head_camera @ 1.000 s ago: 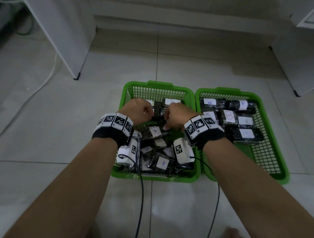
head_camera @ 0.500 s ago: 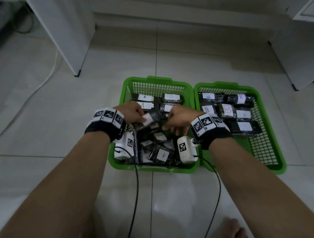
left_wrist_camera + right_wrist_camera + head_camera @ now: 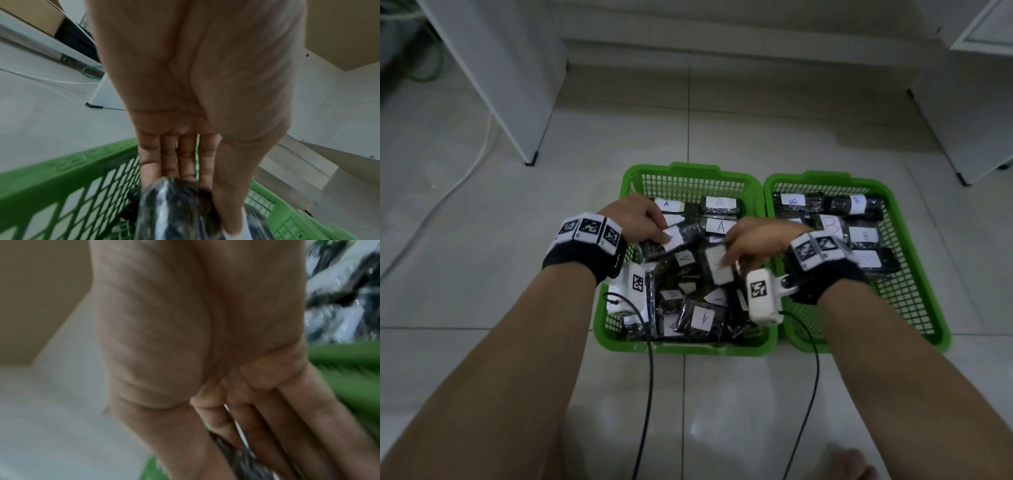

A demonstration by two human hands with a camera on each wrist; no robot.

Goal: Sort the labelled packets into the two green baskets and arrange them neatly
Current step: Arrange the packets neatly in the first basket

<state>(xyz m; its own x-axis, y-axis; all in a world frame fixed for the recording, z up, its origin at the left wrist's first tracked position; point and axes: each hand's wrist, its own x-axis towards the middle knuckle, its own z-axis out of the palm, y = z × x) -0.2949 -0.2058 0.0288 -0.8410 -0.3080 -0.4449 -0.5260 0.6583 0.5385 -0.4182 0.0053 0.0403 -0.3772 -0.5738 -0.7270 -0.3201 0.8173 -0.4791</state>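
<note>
Both hands work over the left basket (image 3: 690,175) of A packets.
Left hand (image 3: 636,219) pinches a packet (image 3: 671,240) between thumb and fingers above the pile; right hand (image 3: 753,240) grips another packet (image 3: 717,269) beside the right basket (image 3: 914,308).

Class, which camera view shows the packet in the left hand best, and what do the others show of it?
The head view: the packet shows whole, dark with a white label, gripped by the left hand over the left basket. The left wrist view shows only its blurred end under the fingers. In the right wrist view it cannot be picked out.
</note>
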